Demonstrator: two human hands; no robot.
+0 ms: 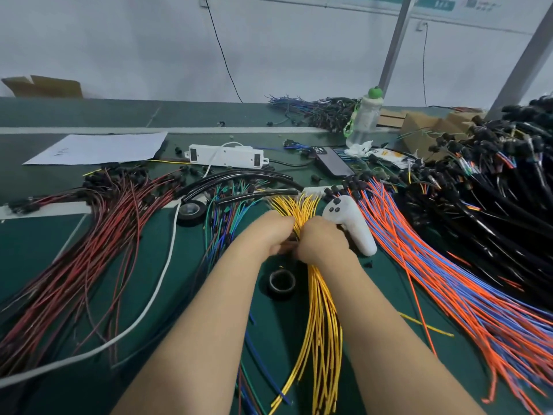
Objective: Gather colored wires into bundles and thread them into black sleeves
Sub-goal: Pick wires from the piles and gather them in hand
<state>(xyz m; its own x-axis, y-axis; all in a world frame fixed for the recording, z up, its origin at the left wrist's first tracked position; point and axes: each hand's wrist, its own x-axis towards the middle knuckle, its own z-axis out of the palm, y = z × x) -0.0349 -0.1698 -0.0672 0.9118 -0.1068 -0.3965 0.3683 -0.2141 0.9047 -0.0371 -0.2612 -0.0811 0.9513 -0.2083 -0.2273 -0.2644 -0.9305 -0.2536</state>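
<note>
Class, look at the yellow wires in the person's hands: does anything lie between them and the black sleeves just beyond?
Nothing visible does. The left hand and right hand hold the yellow wires, whose tips lie beside the nearest black sleeve. The white controller lies off to the right.

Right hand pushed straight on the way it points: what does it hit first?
Likely the fanned far ends of the yellow wires it grips, right ahead of the right hand; behind them lies a black sleeve. Depth is hard to judge from one view.
</note>
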